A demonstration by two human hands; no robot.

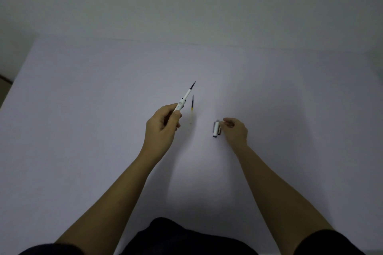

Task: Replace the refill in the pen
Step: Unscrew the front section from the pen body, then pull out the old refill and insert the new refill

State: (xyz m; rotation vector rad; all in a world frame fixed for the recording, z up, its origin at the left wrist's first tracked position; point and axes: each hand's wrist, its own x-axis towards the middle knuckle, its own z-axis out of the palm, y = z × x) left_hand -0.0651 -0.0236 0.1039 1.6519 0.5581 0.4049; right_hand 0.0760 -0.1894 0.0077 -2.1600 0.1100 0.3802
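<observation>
My left hand (pixel 163 125) grips a white pen barrel (pixel 185 98), held tilted up and to the right, with a dark refill tip sticking out of its far end. Just right of it a loose refill (pixel 192 103) lies on the white table (pixel 83 109), dark at the far end, yellowish lower down. My right hand (pixel 236 131) rests on the table with its fingertips right beside a white and grey pen cap (pixel 216 129); I cannot tell whether they touch it.
The table's far edge meets a plain wall. Its left edge shows at the far left, with a dark floor strip (pixel 5 80) beyond. My dark clothing (pixel 186 238) fills the bottom of the view.
</observation>
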